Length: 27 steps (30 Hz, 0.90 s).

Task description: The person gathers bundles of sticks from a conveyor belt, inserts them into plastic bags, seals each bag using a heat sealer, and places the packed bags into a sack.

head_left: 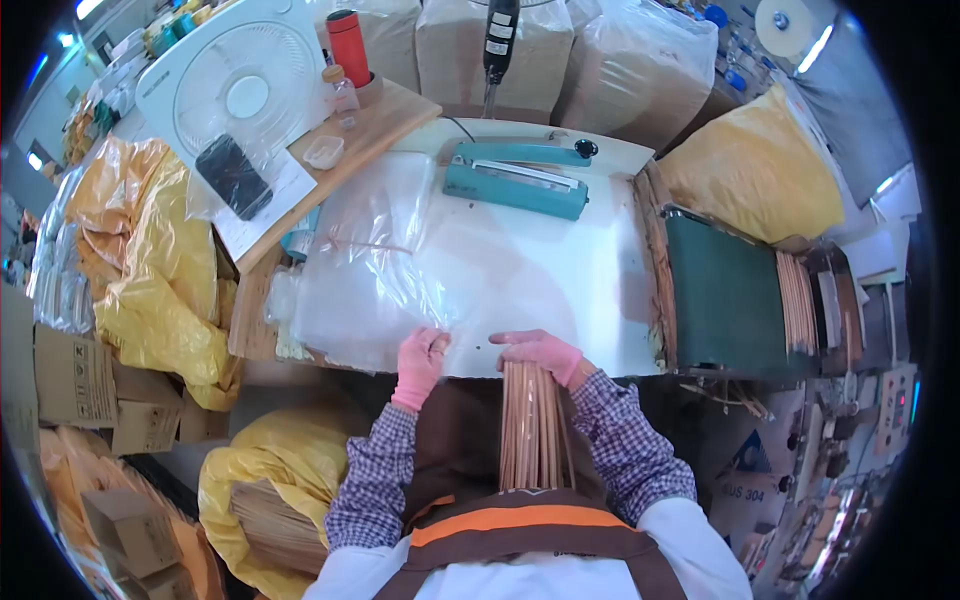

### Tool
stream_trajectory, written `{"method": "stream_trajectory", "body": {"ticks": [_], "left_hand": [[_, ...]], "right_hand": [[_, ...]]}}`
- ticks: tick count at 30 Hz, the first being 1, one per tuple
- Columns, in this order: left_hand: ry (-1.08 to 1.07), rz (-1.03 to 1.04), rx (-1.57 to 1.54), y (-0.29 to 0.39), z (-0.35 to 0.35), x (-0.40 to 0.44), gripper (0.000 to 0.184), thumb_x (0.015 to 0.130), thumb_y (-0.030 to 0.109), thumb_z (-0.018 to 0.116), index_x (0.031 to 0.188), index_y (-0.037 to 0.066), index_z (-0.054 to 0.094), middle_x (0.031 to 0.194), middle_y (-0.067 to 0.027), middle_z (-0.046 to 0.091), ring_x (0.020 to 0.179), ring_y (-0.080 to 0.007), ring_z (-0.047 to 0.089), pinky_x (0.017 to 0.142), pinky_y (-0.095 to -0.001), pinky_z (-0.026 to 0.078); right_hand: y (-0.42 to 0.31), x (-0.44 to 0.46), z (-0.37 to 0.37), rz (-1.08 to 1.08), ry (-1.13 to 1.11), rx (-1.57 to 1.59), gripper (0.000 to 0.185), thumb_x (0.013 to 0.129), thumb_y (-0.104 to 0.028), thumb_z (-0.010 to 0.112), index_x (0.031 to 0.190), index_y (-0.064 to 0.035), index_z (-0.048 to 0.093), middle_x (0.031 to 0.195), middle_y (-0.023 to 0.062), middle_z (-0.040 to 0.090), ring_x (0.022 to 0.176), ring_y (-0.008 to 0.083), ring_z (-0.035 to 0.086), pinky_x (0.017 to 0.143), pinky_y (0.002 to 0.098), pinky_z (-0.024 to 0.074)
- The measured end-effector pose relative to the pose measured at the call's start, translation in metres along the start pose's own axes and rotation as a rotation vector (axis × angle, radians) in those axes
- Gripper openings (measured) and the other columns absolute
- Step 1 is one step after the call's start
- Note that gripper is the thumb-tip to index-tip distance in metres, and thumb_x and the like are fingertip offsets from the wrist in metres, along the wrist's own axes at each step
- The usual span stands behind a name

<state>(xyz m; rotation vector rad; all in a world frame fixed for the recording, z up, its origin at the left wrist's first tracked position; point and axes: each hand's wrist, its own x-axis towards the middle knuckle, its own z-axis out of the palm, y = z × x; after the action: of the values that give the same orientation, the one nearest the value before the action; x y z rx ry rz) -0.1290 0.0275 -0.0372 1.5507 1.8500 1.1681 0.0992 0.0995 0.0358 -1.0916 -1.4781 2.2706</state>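
My left hand, in a pink glove, is closed at the near corner of a stack of clear plastic bags, pinching the film of a bag. My right hand, gloved the same way, grips the upper end of a bundle of thin wooden sticks. The bundle runs from the table's front edge down toward my apron, and a shine on it looks like clear film. Under my palm the ends of the sticks are hidden. Behind both hands, a teal heat sealer stands at the back of the white table.
To the right a green conveyor belt carries a row of sticks. A wooden shelf at the left bears a fan, a phone and a red bottle. Below left, a yellow sack holds more sticks.
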Motion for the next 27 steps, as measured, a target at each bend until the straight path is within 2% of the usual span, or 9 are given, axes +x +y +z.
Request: {"method": "stream_trajectory", "body": {"ticks": [5,6,8,11,13,15,17,22,27], "left_hand": [[-0.023,0.206,0.028,0.031,-0.011,-0.002,0.014,0.084,0.012,0.052,0.087,0.002,0.063,0.08,-0.015,0.06,0.076,-0.0335,0.06,0.068,-0.0395,0.047],[-0.016,0.186,0.039,0.033,-0.012,-0.004,0.015,0.084,0.012,0.052,0.087,0.002,0.063,0.08,-0.0154,0.06,0.076,-0.0336,0.06,0.068,-0.0395,0.047],[0.062,0.175,0.017,0.024,-0.013,-0.006,0.013,0.083,0.012,0.053,0.089,0.004,0.063,0.081,-0.0133,0.061,0.074,-0.0312,0.06,0.067,-0.038,0.048],[0.248,-0.607,-1.165,-0.018,-0.03,0.005,0.012,0.085,0.014,0.054,0.087,0.006,0.062,0.08,-0.0149,0.06,0.069,-0.0305,0.057,0.066,-0.0378,0.048],[0.56,-0.677,-1.156,0.025,-0.072,0.025,0.013,0.087,0.017,0.054,0.086,0.007,0.062,0.074,-0.013,0.059,0.065,-0.0241,0.057,0.06,-0.036,0.047],[0.51,-0.12,-0.222,-0.003,-0.07,0.026,0.014,0.087,0.017,0.055,0.088,0.006,0.063,0.072,-0.0121,0.059,0.066,-0.0224,0.058,0.058,-0.0348,0.047],[0.38,0.12,0.202,0.005,-0.061,0.027,0.014,0.087,0.017,0.056,0.088,0.005,0.064,0.072,-0.0116,0.06,0.067,-0.0218,0.059,0.058,-0.0338,0.047],[-0.067,-0.031,-0.084,0.06,-0.034,0.009,0.014,0.083,0.014,0.059,0.089,0.003,0.066,0.079,-0.0135,0.062,0.072,-0.026,0.06,0.064,-0.0338,0.046],[0.041,0.062,-0.091,0.042,-0.001,-0.011,0.016,0.082,0.014,0.058,0.086,0.001,0.066,0.081,-0.0147,0.062,0.074,-0.0293,0.061,0.066,-0.0356,0.047]], "right_hand": [[0.012,0.061,0.031,0.022,0.005,-0.173,0.045,0.077,-0.022,0.064,0.117,-0.0014,0.058,0.091,0.009,0.066,0.086,0.0155,0.06,0.081,0.0272,0.0461],[0.016,0.073,0.039,-0.104,0.017,-0.181,0.039,0.074,-0.024,0.067,0.108,-0.0038,0.064,0.088,0.0096,0.067,0.082,0.0171,0.061,0.078,0.0287,0.0473],[0.02,0.075,0.039,-0.005,0.086,-0.328,0.034,0.074,-0.025,0.067,0.099,-0.0024,0.066,0.087,0.0095,0.067,0.08,0.0186,0.062,0.077,0.0295,0.0475],[0.037,0.081,0.024,0.087,0.134,-0.351,0.035,0.076,-0.02,0.067,0.103,0.0013,0.064,0.089,0.0107,0.067,0.081,0.0188,0.063,0.078,0.0288,0.0478],[0.06,0.075,-0.003,0.103,0.153,-0.243,0.036,0.076,-0.016,0.066,0.106,0.0031,0.062,0.09,0.0116,0.067,0.082,0.0185,0.063,0.079,0.0283,0.0481],[0.068,0.063,-0.024,0.08,0.175,-0.086,0.033,0.076,-0.014,0.066,0.103,0.0038,0.063,0.089,0.0121,0.067,0.082,0.0183,0.063,0.079,0.0284,0.0484],[0.031,0.039,-0.006,0.039,0.148,-0.048,0.032,0.078,-0.015,0.064,0.104,0.0041,0.061,0.089,0.0121,0.066,0.082,0.0172,0.063,0.078,0.0279,0.0489],[-0.007,0.024,0.033,-0.06,-0.025,0.057,0.04,0.08,-0.016,0.063,0.115,0.0031,0.056,0.09,0.0106,0.064,0.083,0.0163,0.062,0.078,0.0282,0.0493],[0.019,0.046,0.038,-0.168,0.012,-0.072,0.036,0.082,-0.02,0.065,0.111,0.0005,0.062,0.096,0.0075,0.065,0.084,0.0155,0.061,0.078,0.0259,0.0485]]}}
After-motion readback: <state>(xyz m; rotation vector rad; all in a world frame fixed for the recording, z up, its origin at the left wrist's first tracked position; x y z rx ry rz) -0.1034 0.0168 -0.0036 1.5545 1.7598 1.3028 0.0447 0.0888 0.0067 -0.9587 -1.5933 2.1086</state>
